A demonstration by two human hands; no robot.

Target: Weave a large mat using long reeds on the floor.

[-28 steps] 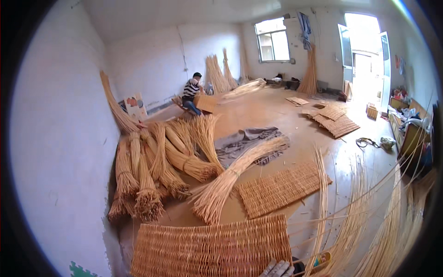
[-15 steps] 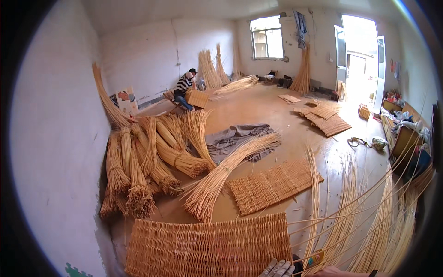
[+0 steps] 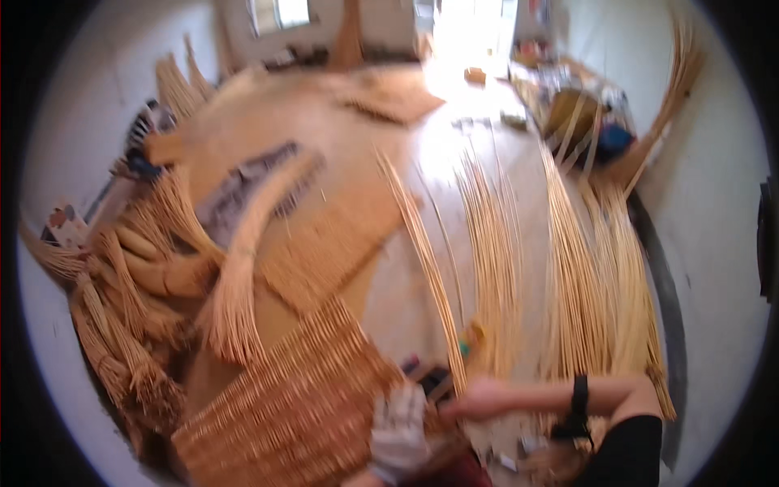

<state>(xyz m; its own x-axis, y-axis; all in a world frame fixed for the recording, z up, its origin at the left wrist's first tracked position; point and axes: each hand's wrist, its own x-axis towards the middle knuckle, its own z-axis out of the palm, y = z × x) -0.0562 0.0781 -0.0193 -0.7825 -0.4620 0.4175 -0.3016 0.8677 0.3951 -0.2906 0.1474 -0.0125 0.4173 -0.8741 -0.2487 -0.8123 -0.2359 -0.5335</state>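
Observation:
A woven wicker panel (image 3: 284, 398) lies tilted right in front of me at the lower left. My left hand (image 3: 398, 434) wears a pale grey glove and rests at the panel's right edge, its fingers stretched out and close together. Beside it, my bare right hand (image 3: 479, 399) reaches in from the right, a black band at its wrist. Its fingers look closed and are blurred; whatever they hold cannot be made out. Just beyond the hands is a small yellow and green thing (image 3: 471, 337), too smeared to name.
Long loose wicker rods (image 3: 576, 300) lie in rows on the right. Another woven panel (image 3: 324, 243) is ahead, with a tied wicker bundle (image 3: 243, 292) and grey cloth (image 3: 247, 183) beside it. More bundles (image 3: 130, 325) line the left wall. A person (image 3: 146, 134) sits at the far left.
My view has swung right, so the room has shifted left. The near panel now appears slanted. My right forearm shows fully, and the rods that stretched rightward from the panel no longer show.

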